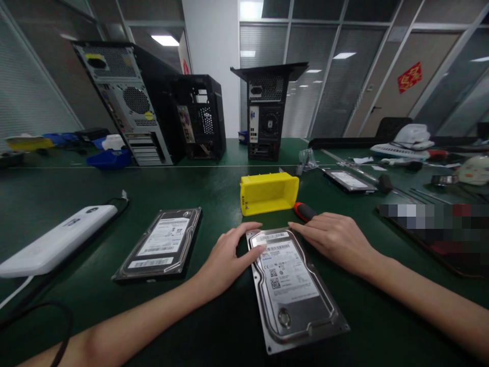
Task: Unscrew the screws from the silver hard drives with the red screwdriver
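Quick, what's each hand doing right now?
Left hand: open, fingers on the hard drive.
Right hand: open, touching the drive's far corner.

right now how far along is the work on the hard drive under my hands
Early. Done: hard drive lies label-up on the green table. In hand: left hand and right hand touch its far corners. Left: its cover is on; the screwdriver by the yellow bin lies unheld.

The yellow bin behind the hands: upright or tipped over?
Tipped. The yellow bin lies on its side on the green table, opening facing right.

Green desk [76,193], glass partitions [344,76], ceiling lights [165,40].
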### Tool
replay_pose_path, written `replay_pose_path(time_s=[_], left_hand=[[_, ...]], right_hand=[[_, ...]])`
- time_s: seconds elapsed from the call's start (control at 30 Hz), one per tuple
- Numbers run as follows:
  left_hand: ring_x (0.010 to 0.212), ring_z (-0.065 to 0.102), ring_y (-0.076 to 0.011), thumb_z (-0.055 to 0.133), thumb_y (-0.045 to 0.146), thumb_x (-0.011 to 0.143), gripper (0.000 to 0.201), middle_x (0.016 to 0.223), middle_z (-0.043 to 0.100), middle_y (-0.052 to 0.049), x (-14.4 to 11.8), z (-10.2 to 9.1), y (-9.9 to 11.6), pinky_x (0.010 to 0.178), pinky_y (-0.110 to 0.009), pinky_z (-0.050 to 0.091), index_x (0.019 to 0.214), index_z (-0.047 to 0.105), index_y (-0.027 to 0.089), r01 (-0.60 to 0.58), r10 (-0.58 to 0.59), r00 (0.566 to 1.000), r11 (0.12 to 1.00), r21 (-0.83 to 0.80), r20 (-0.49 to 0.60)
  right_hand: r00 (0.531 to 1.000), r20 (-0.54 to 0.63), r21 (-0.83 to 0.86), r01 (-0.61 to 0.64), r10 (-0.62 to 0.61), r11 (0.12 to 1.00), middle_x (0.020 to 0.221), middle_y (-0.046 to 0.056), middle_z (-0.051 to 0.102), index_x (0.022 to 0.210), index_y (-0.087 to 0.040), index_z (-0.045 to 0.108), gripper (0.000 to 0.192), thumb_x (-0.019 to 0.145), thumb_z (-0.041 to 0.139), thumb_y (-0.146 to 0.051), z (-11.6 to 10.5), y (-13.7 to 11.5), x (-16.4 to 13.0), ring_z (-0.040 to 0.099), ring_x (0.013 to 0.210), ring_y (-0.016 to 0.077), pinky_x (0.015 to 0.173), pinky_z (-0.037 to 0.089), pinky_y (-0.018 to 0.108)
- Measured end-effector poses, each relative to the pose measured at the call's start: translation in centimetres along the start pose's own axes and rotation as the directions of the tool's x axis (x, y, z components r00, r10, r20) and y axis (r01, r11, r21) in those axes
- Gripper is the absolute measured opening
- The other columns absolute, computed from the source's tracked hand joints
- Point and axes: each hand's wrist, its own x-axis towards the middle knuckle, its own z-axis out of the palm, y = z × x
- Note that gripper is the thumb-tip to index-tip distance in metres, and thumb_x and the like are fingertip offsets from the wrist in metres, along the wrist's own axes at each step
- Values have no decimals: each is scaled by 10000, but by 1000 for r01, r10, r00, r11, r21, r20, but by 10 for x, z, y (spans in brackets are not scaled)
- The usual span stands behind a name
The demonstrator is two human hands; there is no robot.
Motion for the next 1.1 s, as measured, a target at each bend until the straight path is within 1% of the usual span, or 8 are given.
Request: replay_pose_path(time_s=[0.1, 0.27, 0.37, 0.57, 0.77, 0.93, 1.1], left_hand=[[1151, 488, -245, 515, 391, 841, 408, 1245, 552, -43, 0, 0, 1, 990, -420, 360, 1222, 476, 251, -2, 2, 1000, 1000, 2, 0], [1179, 469, -253, 509, 412, 841, 411, 1266, 537, -41, -1, -1, 2, 1012, -440, 334, 1224, 483, 263, -18, 18, 1000, 1000, -1, 0], [1178, 469, -251, 504, 423, 842, 412, 1264, 536, -35, -1, -1, 2, 1007, -427, 345, 1223, 486, 267, -7, 7, 1000, 1000, -6, 3], [1145, 489, -250, 512, 423, 839, 422, 1242, 550, -41, -1, 0, 0, 984, -413, 368, 1226, 480, 257, 2, -2, 1000, 1000, 1, -10], [1149, 484, -253, 509, 422, 842, 424, 1254, 542, -43, -1, 0, 0, 989, -425, 360, 1232, 474, 260, 18, -18, 1000, 1000, -3, -3], [1146, 484, -235, 511, 412, 845, 422, 1258, 537, -37, 0, -1, 0, 993, -414, 361, 1234, 470, 254, 16, -16, 1000, 1000, -10, 8], [1138, 488, -230, 519, 401, 841, 417, 1235, 549, -34, -1, 0, -1, 994, -400, 359, 1226, 473, 247, 0, 0, 1000, 1000, -8, -2]], right_hand=[[1000, 1, -4, 2, -2, 1000, 737, 3, 675, 1068, -202, 640, 257, 832, 540, -202, -1, 0, 0, 615, 674, 115, 657, 409, 256], [999, 40, 3, -18, 18, 1000, 749, 12, 681, 1065, -215, 645, 253, 845, 520, -219, -5, 0, 1, 618, 689, 128, 653, 400, 265], [998, 52, 8, -17, 17, 1000, 731, 6, 678, 1071, -216, 642, 258, 839, 530, -212, -6, -1, 2, 617, 676, 127, 657, 401, 265], [1000, 25, 2, -10, 10, 1000, 728, -10, 676, 1062, -220, 640, 257, 818, 562, -201, -4, -1, 2, 621, 664, 110, 653, 410, 252], [999, 20, -8, -46, 47, 999, 737, 5, 675, 1116, -206, 616, 302, 829, 527, -187, -8, 2, 2, 608, 637, 117, 633, 410, 260], [997, 56, 21, -46, 45, 999, 703, -14, 663, 1122, -239, 607, 318, 813, 539, -203, -10, 2, 2, 600, 620, 118, 611, 411, 254], [995, 84, 41, -48, 44, 998, 720, -11, 667, 1102, -252, 612, 300, 814, 537, -216, -10, 2, 3, 610, 636, 130, 611, 416, 263]])
